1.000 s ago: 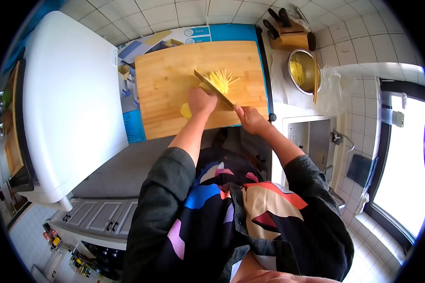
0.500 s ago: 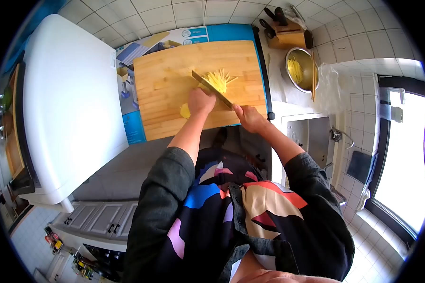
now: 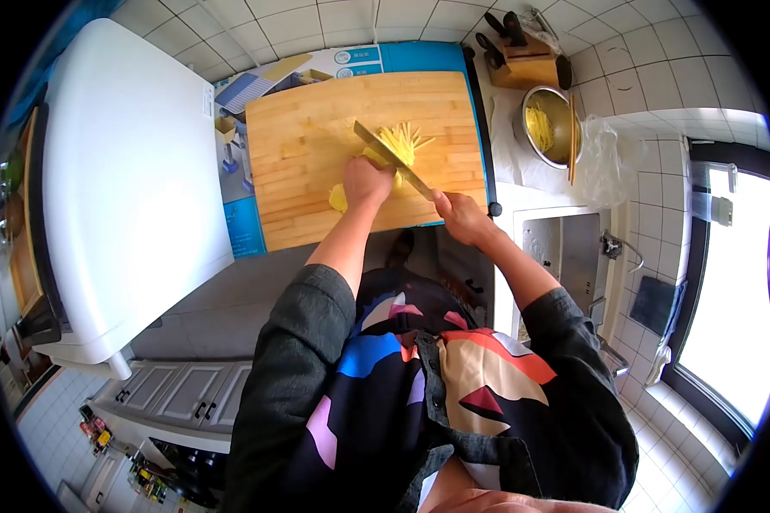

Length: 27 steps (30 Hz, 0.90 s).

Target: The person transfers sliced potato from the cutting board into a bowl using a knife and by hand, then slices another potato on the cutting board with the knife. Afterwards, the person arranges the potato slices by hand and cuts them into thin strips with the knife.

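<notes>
My right hand [image 3: 464, 217] is closed round the handle end of a kitchen knife [image 3: 393, 158]. The blade slants up and left across the cutting board [image 3: 291, 154]. Against its near side my left hand [image 3: 368, 181] presses down with curled fingers on yellow potato, most of it hidden under the hand. Beyond the blade lies a fanned pile of thin potato strips [image 3: 406, 141]. A separate potato piece [image 3: 338, 198] rests on the board just left of my left wrist.
Right of the board stands a metal bowl [image 3: 522, 120] holding yellow strips, with chopsticks [image 3: 572, 137] across its rim. Behind it is a knife block [image 3: 522, 70]. A sink [image 3: 580, 248] lies nearer on the right; a large white appliance [image 3: 137, 188] rises on the left.
The view has shifted slightly, moving everything a little rightward. Both hands keep their holds on the knife and the potato, and the blade still stands beside the left hand.
</notes>
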Available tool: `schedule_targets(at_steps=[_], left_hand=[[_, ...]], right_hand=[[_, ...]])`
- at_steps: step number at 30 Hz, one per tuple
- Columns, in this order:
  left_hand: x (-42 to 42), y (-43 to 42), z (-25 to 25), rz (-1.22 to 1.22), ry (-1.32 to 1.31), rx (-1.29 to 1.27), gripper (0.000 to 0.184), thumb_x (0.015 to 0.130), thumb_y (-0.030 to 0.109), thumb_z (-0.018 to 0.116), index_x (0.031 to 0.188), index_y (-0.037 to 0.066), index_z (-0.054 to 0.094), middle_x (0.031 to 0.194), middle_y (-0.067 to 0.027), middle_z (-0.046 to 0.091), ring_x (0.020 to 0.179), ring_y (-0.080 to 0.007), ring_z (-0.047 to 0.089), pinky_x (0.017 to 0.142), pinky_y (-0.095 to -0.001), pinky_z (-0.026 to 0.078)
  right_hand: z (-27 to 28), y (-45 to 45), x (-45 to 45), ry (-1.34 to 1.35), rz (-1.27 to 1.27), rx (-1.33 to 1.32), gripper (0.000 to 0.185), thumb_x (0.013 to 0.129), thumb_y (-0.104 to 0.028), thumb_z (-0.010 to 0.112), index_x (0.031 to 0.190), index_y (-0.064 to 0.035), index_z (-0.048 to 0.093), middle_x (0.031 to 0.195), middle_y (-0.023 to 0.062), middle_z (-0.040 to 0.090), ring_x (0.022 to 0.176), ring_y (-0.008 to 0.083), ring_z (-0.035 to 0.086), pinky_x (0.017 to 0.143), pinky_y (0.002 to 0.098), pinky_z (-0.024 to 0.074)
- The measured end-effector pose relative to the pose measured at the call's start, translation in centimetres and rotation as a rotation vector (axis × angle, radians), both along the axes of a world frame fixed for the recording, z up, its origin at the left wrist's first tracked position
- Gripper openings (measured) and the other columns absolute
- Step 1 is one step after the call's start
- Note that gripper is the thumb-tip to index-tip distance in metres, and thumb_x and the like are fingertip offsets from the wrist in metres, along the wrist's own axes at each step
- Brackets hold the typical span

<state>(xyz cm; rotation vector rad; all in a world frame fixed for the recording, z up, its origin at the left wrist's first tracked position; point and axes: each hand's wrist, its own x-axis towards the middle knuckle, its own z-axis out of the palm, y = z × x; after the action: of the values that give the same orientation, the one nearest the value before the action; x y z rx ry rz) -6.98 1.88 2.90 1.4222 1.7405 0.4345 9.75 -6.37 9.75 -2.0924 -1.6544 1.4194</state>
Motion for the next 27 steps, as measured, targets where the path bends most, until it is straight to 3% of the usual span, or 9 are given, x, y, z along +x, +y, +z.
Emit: schedule_targets(at_steps=[2,7,12,14,17,21,25,27], left_hand=[[0.0,-0.1,-0.1,0.029,-0.002,-0.014,0.026,0.068,0.025,0.067,0.066,-0.001,0.063,0.079,-0.0221,0.061,0.079,-0.0366,0.057,0.074,-0.0428,0.047],[-0.1,-0.3,0.0,-0.003,0.021,0.024,0.027,0.068,0.025,0.068,0.067,-0.001,0.063,0.085,-0.0224,0.060,0.082,-0.0362,0.058,0.075,-0.0425,0.047],[-0.1,-0.1,-0.1,0.005,0.051,0.039,0.027,0.069,0.025,0.068,0.067,-0.002,0.064,0.085,-0.0219,0.059,0.082,-0.0363,0.058,0.075,-0.0423,0.047],[-0.1,0.1,0.0,-0.013,0.026,0.018,0.026,0.069,0.024,0.068,0.067,-0.001,0.063,0.087,-0.0221,0.059,0.082,-0.0363,0.058,0.075,-0.0422,0.047],[-0.1,-0.1,0.3,0.027,-0.029,-0.044,0.026,0.068,0.024,0.069,0.067,-0.001,0.063,0.087,-0.0222,0.058,0.081,-0.0361,0.058,0.075,-0.0420,0.047],[-0.5,-0.1,-0.5,0.011,0.026,0.060,0.025,0.067,0.023,0.070,0.066,-0.001,0.063,0.085,-0.0219,0.059,0.081,-0.0358,0.058,0.075,-0.0415,0.047],[-0.1,-0.2,-0.2,0.000,0.000,0.052,0.023,0.066,0.021,0.069,0.065,-0.001,0.063,0.085,-0.0216,0.059,0.080,-0.0356,0.058,0.075,-0.0416,0.047],[-0.4,0.0,0.0,-0.003,-0.003,0.059,0.022,0.066,0.020,0.069,0.065,-0.001,0.062,0.085,-0.0216,0.059,0.080,-0.0354,0.057,0.075,-0.0418,0.047]], right_hand=[[1.6,-0.1,0.1,-0.021,0.004,0.003,0.055,0.095,-0.045,0.033,0.092,0.0022,0.060,0.088,0.0314,0.058,0.093,0.0475,0.052,0.079,0.0476,0.0420],[-2.2,-0.1,-0.1,-0.052,0.033,0.026,0.056,0.095,-0.046,0.032,0.092,0.0026,0.059,0.087,0.0320,0.057,0.093,0.0478,0.052,0.079,0.0479,0.0421],[-1.4,0.2,-0.4,-0.026,0.064,0.097,0.056,0.096,-0.045,0.030,0.090,0.0033,0.059,0.086,0.0326,0.057,0.091,0.0489,0.052,0.079,0.0493,0.0419],[-1.0,0.4,-0.1,0.020,0.030,0.071,0.046,0.097,-0.037,0.032,0.085,0.0018,0.054,0.075,0.0289,0.055,0.077,0.0474,0.052,0.068,0.0477,0.0407],[0.6,0.5,0.2,-0.021,0.064,0.018,0.056,0.096,-0.043,0.030,0.088,0.0040,0.059,0.086,0.0331,0.056,0.089,0.0496,0.052,0.078,0.0505,0.0416],[-2.1,0.5,-0.8,-0.033,0.063,0.094,0.057,0.096,-0.044,0.030,0.089,0.0042,0.059,0.087,0.0334,0.056,0.090,0.0495,0.051,0.077,0.0497,0.0422],[-0.9,0.9,-0.3,-0.007,0.088,0.104,0.056,0.096,-0.044,0.030,0.090,0.0037,0.059,0.087,0.0333,0.057,0.090,0.0488,0.052,0.077,0.0496,0.0421],[0.4,1.0,-0.1,0.015,0.034,-0.023,0.055,0.096,-0.043,0.030,0.090,0.0033,0.058,0.087,0.0335,0.056,0.090,0.0479,0.052,0.076,0.0495,0.0418]])
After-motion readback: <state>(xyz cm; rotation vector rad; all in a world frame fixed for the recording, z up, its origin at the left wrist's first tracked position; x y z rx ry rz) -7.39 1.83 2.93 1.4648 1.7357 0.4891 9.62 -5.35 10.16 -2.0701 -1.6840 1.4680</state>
